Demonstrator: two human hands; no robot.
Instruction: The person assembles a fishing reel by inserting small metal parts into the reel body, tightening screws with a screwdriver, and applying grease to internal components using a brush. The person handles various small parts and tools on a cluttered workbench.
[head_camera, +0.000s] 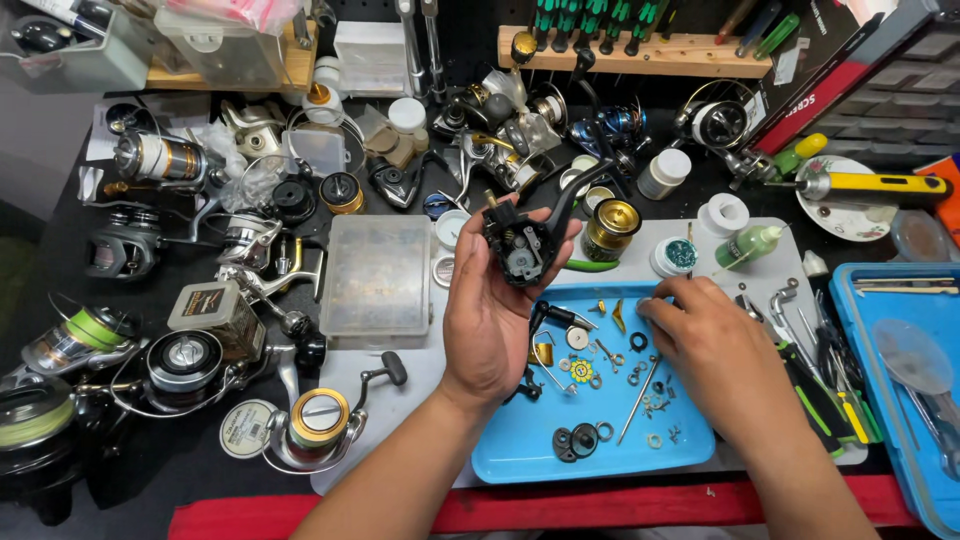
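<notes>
The blue tray (520, 440) lies on the grey mat (400, 370) at the front of a bench crowded with fishing reels, and holds small loose parts: washers, rings, a yellow gear (581, 371) and a thin metal shaft (637, 401). The left hand (490, 310), palm up and half closed, cradles the opened black reel body (524, 243) above the tray's far left corner, its exposed gearing facing the camera and its long axis running up-right along the stem toward the far side. The right hand (715, 345) rests palm down over the tray's right edge, fingers curled with tips pinched at a small part too tiny to identify.
</notes>
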